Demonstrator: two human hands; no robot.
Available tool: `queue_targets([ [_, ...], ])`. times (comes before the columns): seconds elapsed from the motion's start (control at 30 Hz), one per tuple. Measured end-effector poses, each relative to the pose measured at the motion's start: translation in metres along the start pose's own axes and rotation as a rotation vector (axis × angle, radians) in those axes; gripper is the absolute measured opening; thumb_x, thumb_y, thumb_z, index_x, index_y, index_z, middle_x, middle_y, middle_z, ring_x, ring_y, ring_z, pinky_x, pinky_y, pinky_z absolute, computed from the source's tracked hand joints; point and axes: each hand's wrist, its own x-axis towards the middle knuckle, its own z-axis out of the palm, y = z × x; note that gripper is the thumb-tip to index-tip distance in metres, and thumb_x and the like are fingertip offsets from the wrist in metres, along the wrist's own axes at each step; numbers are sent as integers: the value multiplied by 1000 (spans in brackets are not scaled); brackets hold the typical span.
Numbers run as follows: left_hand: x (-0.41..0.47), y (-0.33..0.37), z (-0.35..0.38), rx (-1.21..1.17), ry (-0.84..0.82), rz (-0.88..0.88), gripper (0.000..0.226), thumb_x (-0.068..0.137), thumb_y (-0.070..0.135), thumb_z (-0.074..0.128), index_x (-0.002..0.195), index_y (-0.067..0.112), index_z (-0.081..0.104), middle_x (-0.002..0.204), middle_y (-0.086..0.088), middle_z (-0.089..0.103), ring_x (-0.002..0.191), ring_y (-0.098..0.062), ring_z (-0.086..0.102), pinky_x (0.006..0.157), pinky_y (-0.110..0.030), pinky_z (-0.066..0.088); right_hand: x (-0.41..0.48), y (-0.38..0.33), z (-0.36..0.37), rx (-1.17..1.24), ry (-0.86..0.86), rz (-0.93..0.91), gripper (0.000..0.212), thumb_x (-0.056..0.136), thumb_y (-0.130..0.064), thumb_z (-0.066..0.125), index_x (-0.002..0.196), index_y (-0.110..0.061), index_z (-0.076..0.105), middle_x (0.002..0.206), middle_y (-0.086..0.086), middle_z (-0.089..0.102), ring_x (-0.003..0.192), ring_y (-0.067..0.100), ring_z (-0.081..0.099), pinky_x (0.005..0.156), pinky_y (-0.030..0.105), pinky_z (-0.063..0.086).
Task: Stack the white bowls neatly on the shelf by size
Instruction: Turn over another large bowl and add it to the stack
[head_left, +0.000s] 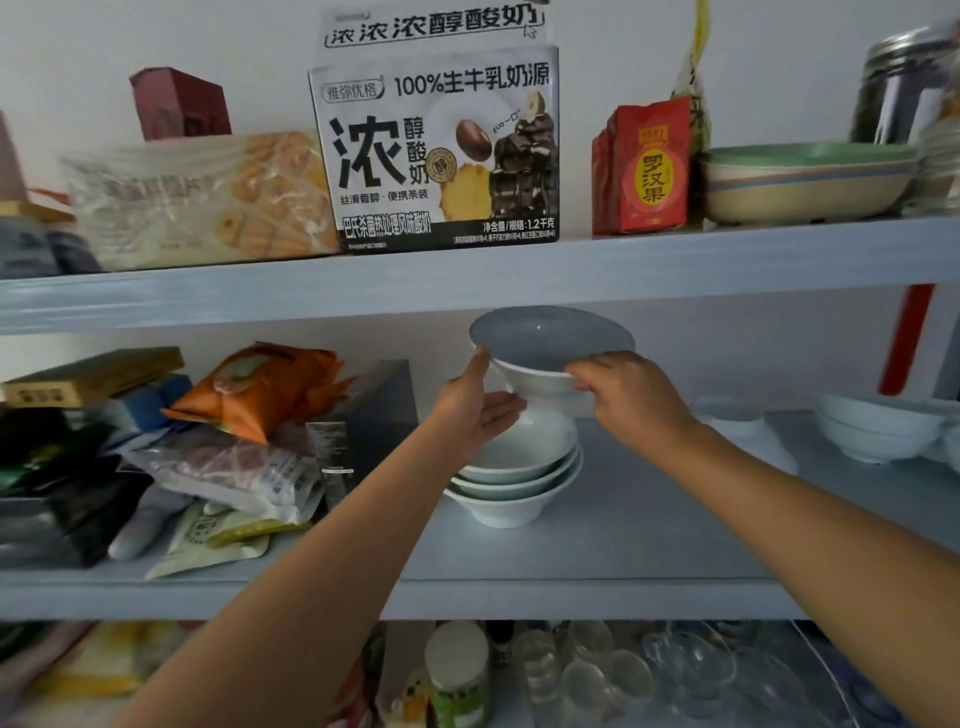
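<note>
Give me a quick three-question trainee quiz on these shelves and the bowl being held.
1. True or false: the held bowl sits nested level in the stack of white bowls.
2. Which hands hold it? A left only, B right only, C both.
3. Fill in: the green and beige bowl stands one level ___ the stack.
Key: 1 false, it is tilted above the stack; 2 C, left hand and right hand; 3 above.
</note>
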Motion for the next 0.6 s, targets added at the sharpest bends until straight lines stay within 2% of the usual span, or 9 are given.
queue_targets([
  [0.07, -2, 5, -17, 121, 65, 12, 43, 95, 53, 43, 119, 17, 42, 74, -15, 71, 65, -26, 67, 60, -31, 57, 4, -8, 9, 41, 0, -39, 34, 56, 3, 60, 85, -11, 72, 75, 9, 72, 64, 32, 66, 55, 34, 55],
  [0.13, -3, 10, -32, 236, 124, 42, 39, 97, 49, 41, 120, 18, 43, 57, -9, 69, 48, -20, 59, 48, -23, 47, 6, -17, 18, 78, 3, -68, 34, 58, 4, 61, 86, -12, 73, 75, 8, 72, 65, 31, 66, 59, 33, 55],
  [0.23, -8, 15, -45, 319, 123, 76, 30, 99, 30, 39, 118, 9, 45, 53, -9, 66, 37, -16, 49, 42, -18, 38, 6, -30, 28, 112, 4, -113, 33, 57, 3, 57, 83, -11, 73, 74, 6, 73, 63, 28, 66, 61, 29, 53],
  [0.33, -12, 14, -54, 364, 98, 88, 19, 97, 11, 35, 104, -1, 49, 45, -6, 64, 30, -10, 43, 36, -14, 34, 1, -40, 36, 140, -12, -144, 38, 52, 6, 58, 83, -10, 74, 73, 4, 73, 61, 27, 66, 61, 27, 53],
  [0.5, -10, 2, -64, 406, 133, 31, 22, 94, 5, 35, 88, -3, 54, 57, -14, 64, 33, -11, 43, 37, -17, 37, -10, -43, 46, 168, -78, -148, 44, 50, 10, 52, 84, -8, 73, 71, 6, 71, 60, 29, 65, 62, 30, 54],
  [0.6, -10, -7, -67, 390, 143, 9, 22, 94, 5, 35, 88, -3, 54, 52, -11, 65, 33, -10, 45, 37, -17, 38, -15, -42, 52, 168, -111, -146, 47, 49, 9, 52, 87, -9, 74, 74, 5, 72, 64, 28, 67, 62, 31, 56],
])
